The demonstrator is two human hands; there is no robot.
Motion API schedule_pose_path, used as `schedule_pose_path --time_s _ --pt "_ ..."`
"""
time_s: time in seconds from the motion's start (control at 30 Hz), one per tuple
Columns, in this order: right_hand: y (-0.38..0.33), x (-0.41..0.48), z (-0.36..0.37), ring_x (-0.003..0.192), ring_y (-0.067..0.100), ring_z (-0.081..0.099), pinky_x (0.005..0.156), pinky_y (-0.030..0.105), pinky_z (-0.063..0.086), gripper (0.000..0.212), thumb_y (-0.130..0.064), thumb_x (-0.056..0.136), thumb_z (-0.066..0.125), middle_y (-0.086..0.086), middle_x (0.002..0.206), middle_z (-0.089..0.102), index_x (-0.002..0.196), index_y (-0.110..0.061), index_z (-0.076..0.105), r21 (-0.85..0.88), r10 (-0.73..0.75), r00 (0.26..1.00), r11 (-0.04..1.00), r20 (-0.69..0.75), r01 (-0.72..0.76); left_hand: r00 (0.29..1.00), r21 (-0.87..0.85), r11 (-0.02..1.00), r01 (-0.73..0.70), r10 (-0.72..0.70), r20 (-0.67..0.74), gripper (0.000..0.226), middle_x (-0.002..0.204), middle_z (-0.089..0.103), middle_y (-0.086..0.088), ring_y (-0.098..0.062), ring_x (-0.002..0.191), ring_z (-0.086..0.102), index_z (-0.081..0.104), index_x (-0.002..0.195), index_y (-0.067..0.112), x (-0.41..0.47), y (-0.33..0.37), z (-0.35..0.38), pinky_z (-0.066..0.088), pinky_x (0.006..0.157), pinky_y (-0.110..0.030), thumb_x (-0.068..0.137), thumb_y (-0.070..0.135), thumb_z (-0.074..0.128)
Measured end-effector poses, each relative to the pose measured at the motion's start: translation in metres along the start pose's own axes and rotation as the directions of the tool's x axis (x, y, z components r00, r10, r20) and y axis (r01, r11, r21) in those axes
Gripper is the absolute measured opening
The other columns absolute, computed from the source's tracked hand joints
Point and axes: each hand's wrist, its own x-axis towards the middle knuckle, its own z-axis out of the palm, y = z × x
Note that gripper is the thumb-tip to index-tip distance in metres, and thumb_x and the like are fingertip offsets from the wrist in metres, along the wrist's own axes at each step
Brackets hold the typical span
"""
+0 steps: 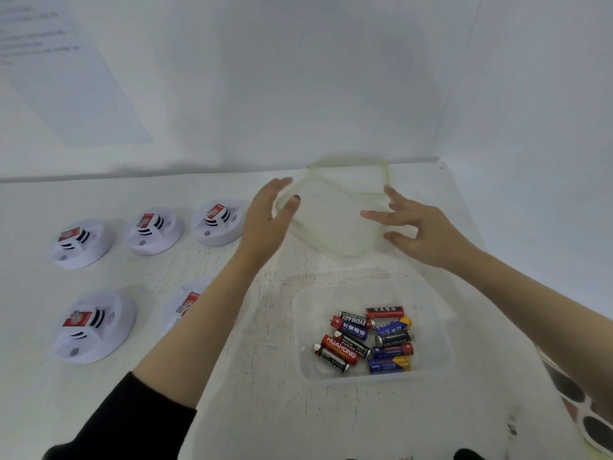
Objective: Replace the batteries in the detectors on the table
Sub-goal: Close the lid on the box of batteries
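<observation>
the detectors (154, 230) sit together on the left side of the desk (252, 413), three in a far row and two nearer the front edge. one of the nearer pair is partly hidden behind the left forearm. each is a squat white plastic puck with a red label on its raised, slotted middle. i'd judge them light, stiff and a little slick. they look best taken around the rim with the whole grip, not by the slotted centre, which seems the more delicate part. nothing touches them.

the batteries (365, 340) lie loose in a clear, uncovered tub (442, 330) toward the front right of the desk. there are around a dozen of mixed brands, piled crosswise. they are small, hard, smooth cylinders, likely to roll, so a pinch across the middle should serve.

a translucent lid (335, 224) with a pale green seal, probably the tub's, is near the far edge and seems tilted. the left grip (268, 224) is open, fingers straight, at the lid's left edge. the right grip (424, 230) is open, fingers spread, at its right edge. through the blur i cannot tell whether either touches it. the lid looks thin and bendy.
</observation>
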Motion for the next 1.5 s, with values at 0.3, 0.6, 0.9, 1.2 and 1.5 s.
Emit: schedule_pose_path --time_s 0.3,0.6,0.9,1.2,1.5 --pt "-0.024 -0.002 -0.006 0.062 0.025 0.07 0.065 0.035 0.06 0.04 -0.023 0.087 0.066 0.015 0.083 0.068 0.121 -0.016 0.047 0.511 0.59 0.794 0.642 0.147 -0.572 0.949 -0.099 0.945 0.312 -0.304 0.087 0.035 0.095 0.065 0.0 -0.01 0.081 0.061 0.053 0.116 0.019 0.012 0.011 -0.005 0.045 0.063 -0.022 0.085 0.025 0.069" --pt "-0.017 0.01 -0.03 0.073 0.026 0.064 0.068 0.032 0.06 0.024 -0.012 0.089 0.055 0.016 0.096 0.068 0.087 -0.031 0.068 0.43 0.565 0.821 0.724 0.08 -0.54 0.911 -0.261 0.873 0.411 -0.391 0.127 0.024 0.087 0.067 -0.008 -0.016 0.068 0.065 0.055 0.107 0.005 0.001 0.022 -0.001 0.055 0.051 -0.02 0.086 0.006 0.067" --pt "0.015 0.06 -0.049 0.066 0.022 0.063 0.062 0.032 0.056 0.027 -0.029 0.093 0.056 0.01 0.092 0.064 0.11 -0.009 0.059 0.31 0.697 0.716 0.671 0.045 -0.673 0.907 -0.152 0.894 0.421 -0.413 0.08 0.014 0.098 0.062 -0.007 -0.018 0.078 0.063 0.059 0.107 0.011 0.048 0.001 0.004 0.056 0.066 -0.026 0.093 0.014 0.057" --pt "0.046 0.13 -0.04 0.048 0.019 0.046 0.046 0.026 0.041 0.02 -0.005 0.085 0.063 0.012 0.059 0.047 0.069 -0.003 0.051 0.314 0.787 0.617 0.583 0.011 -0.749 0.781 -0.096 0.778 0.621 -0.606 0.149 0.01 0.063 0.047 -0.013 -0.021 0.051 0.049 0.054 0.079 -0.005 0.136 -0.004 0.032 0.048 0.035 -0.023 0.086 -0.005 0.062" --pt "0.042 0.122 -0.048 0.048 0.014 0.034 0.047 0.025 0.031 0.008 -0.021 0.088 0.065 0.002 0.065 0.046 0.093 -0.014 0.065 0.557 0.639 0.761 0.674 -0.111 -0.485 0.855 -0.304 0.8 0.517 -0.471 0.217 0.024 0.071 0.052 -0.003 -0.013 0.055 0.053 0.054 0.082 0.015 0.138 0.011 0.015 0.046 0.042 -0.017 0.09 -0.008 0.053"
